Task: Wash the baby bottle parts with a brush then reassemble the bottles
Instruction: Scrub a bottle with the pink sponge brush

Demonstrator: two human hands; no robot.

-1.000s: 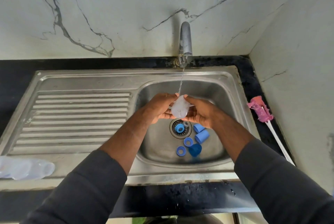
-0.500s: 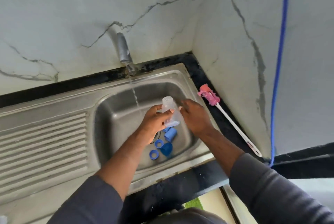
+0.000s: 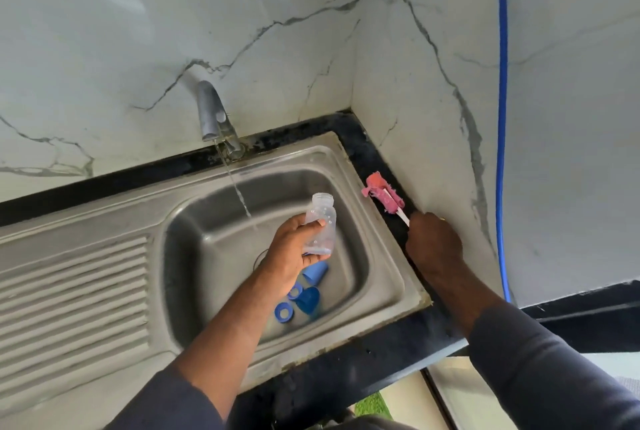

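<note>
My left hand (image 3: 294, 256) grips a clear baby bottle (image 3: 320, 221) above the sink basin (image 3: 207, 221), its open neck pointing up. My right hand (image 3: 434, 244) is on the black counter at the sink's right edge, closed over the white handle of the bottle brush, whose pink sponge head (image 3: 381, 192) lies just beyond my fingers. Several blue bottle parts lie on the basin floor: a cap (image 3: 317, 272), a darker cap (image 3: 308, 299) and two rings (image 3: 284, 311). Water runs from the tap (image 3: 214, 114) into the basin.
A ribbed steel draining board (image 3: 72, 294) stretches to the left of the basin. Marble walls meet in a corner right behind the brush. A blue hose (image 3: 500, 117) hangs down the right wall. The black counter edge (image 3: 363, 357) runs along the front.
My right hand left the bottle and moved right onto the brush handle on the counter. My left hand alone now holds the bottle, out of the water stream. The view swung right.
</note>
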